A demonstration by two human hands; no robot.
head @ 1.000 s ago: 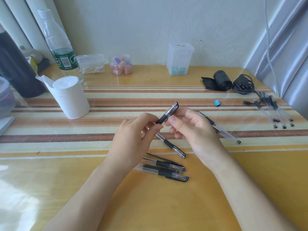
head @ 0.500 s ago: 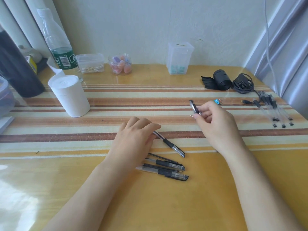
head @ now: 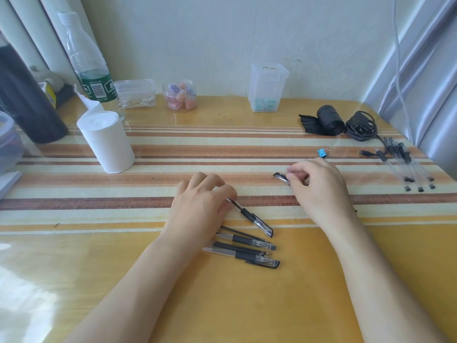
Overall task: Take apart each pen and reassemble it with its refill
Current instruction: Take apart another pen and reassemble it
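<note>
Nearest, loose on the glossy yellow striped table (head: pixel 222 305): clear-barrelled pens and thin black refills (head: pixel 247 252). Just beyond, left hand (head: pixel 202 205) curled over the rear of a clear plastic pen with black grip (head: pixel 249 216). Farther right, right hand (head: pixel 319 188) pinching a small black-and-clear pen cap (head: pixel 281 177).

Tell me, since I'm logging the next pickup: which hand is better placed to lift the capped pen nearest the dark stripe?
Left. The left hand curls its fingers over that capped pen, while the right hand is off to the side, pinching a dark pen part.
</note>
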